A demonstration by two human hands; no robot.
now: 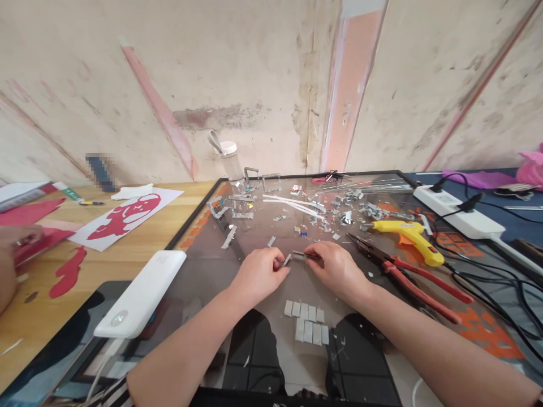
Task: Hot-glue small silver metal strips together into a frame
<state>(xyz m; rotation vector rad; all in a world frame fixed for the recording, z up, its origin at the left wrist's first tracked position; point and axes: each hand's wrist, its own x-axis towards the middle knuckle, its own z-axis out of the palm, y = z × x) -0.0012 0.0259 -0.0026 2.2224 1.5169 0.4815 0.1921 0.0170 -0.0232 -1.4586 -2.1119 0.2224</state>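
Observation:
My left hand pinches a small grey strip between thumb and fingers. Just to its right, my right hand is closed on a thin grey piece, whose end points toward the strip. Whether the two pieces touch is hard to tell. Below my hands, several flat grey rectangles lie in two rows on the dark glass tabletop. Another small grey piece rests just beyond my left hand.
Right: red-handled pliers, a yellow glue gun, a white power strip and cables. Beyond: white sticks, grey scraps, a bottle. Left: a white power bank, red paper cut-out, another person's hand.

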